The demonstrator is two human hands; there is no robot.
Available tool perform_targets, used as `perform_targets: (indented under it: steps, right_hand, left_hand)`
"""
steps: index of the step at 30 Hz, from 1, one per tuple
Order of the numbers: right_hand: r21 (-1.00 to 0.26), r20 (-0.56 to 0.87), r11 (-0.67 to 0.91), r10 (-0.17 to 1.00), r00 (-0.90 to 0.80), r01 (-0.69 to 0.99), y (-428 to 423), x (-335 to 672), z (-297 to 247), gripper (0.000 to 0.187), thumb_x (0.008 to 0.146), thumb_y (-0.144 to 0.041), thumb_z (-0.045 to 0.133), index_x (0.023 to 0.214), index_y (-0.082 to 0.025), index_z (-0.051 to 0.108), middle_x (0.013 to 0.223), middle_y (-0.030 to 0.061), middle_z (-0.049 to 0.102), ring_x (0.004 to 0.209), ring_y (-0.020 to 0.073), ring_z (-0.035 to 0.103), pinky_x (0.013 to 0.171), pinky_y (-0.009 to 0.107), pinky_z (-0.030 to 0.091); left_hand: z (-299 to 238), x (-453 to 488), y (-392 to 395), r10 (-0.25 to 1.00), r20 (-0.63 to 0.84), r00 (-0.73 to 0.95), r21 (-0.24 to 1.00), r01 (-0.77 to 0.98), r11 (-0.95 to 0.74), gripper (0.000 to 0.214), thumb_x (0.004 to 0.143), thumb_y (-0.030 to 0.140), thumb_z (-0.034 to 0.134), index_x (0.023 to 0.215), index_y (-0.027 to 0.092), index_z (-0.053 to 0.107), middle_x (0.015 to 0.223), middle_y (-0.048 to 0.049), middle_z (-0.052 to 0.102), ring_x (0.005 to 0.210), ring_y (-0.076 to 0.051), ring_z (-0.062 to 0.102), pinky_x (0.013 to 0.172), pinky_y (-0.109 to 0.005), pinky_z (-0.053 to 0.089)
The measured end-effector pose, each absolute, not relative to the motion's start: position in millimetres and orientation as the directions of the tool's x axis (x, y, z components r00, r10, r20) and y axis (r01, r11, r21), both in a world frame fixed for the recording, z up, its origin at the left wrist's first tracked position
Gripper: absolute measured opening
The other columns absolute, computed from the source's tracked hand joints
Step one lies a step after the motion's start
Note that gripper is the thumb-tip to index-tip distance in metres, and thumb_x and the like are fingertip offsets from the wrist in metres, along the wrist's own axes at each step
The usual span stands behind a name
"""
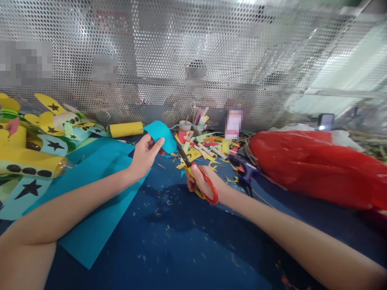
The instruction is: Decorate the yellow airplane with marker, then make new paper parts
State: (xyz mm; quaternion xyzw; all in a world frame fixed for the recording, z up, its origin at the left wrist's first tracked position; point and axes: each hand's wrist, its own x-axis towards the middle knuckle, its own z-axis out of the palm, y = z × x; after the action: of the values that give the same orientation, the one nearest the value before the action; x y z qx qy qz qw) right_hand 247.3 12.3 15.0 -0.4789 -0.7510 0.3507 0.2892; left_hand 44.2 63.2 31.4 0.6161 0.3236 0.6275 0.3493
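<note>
My left hand (147, 155) pinches a curved piece of blue paper (161, 133) above the table, thumb on its near face. In my right hand (199, 179) is a pair of scissors (208, 183) with red and yellow handles. Their dark blades point up and left, with the tips at the paper's right edge; whether they are cutting into it I cannot tell. Large sheets of blue paper (99, 209) lie on the table under and beside my left forearm.
Paper scraps (208, 147) are heaped beyond my right hand, near a dark blue glue gun (246, 169). At right lies a red plastic bag (302, 165). Paper-and-bottle planes (33, 161) crowd the left, beside a yellow roll (126, 129). A perforated metal screen (163, 48) closes the back.
</note>
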Motion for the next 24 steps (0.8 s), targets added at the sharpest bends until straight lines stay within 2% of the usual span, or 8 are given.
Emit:
perform_targets:
  steps: [3, 7, 15, 24]
  right_hand:
    - [-0.806, 0.090, 0.305, 0.910, -0.405, 0.507, 13.3, 248.0, 18.2, 0.073, 0.083, -0.083, 0.018, 0.054, -0.021, 0.046, 0.060, 0.0094, 0.064, 0.058, 0.0185, 0.064, 0.062, 0.032, 0.053]
    - [-0.767, 0.134, 0.368, 0.893, -0.430, 0.526, 14.2, 249.6, 22.8, 0.076, 0.082, -0.083, 0.017, 0.057, -0.021, 0.051, 0.067, 0.0101, 0.067, 0.064, 0.0195, 0.065, 0.068, 0.033, 0.054]
    - [-0.750, 0.154, 0.399, 0.881, -0.448, 0.527, 17.5, 254.2, 20.2, 0.075, 0.086, -0.080, 0.018, 0.060, -0.020, 0.054, 0.067, 0.0091, 0.068, 0.064, 0.0184, 0.064, 0.067, 0.032, 0.053]
    - [-0.756, 0.152, 0.395, 0.881, -0.448, 0.521, 15.4, 251.9, 21.3, 0.077, 0.084, -0.082, 0.015, 0.059, -0.020, 0.054, 0.067, 0.0100, 0.067, 0.064, 0.0194, 0.064, 0.067, 0.032, 0.053]
  left_hand:
    - [31.5, 45.2, 61.4, 0.835, 0.550, -0.001, 0.835, -0.006, -0.550, 0.027, 0.081, 0.045, 0.069, 0.079, 0.020, 0.059, 0.065, 0.0023, 0.065, 0.056, -0.013, 0.062, 0.059, -0.026, 0.053]
    - [33.1, 46.4, 58.3, 0.828, 0.561, 0.024, 0.827, 0.031, -0.561, 0.029, 0.080, 0.046, 0.069, 0.076, 0.019, 0.060, 0.065, 0.0011, 0.066, 0.056, -0.013, 0.062, 0.059, -0.026, 0.053]
    - [35.8, 45.9, 57.6, 0.821, 0.570, 0.022, 0.818, 0.078, -0.570, 0.029, 0.081, 0.048, 0.068, 0.078, 0.020, 0.061, 0.063, 0.0008, 0.064, 0.058, -0.013, 0.060, 0.060, -0.027, 0.052]
    - [33.3, 46.4, 58.3, 0.821, 0.564, 0.084, 0.819, 0.065, -0.569, 0.029, 0.081, 0.048, 0.067, 0.081, 0.020, 0.063, 0.071, -0.0007, 0.067, 0.062, -0.014, 0.059, 0.062, -0.027, 0.051]
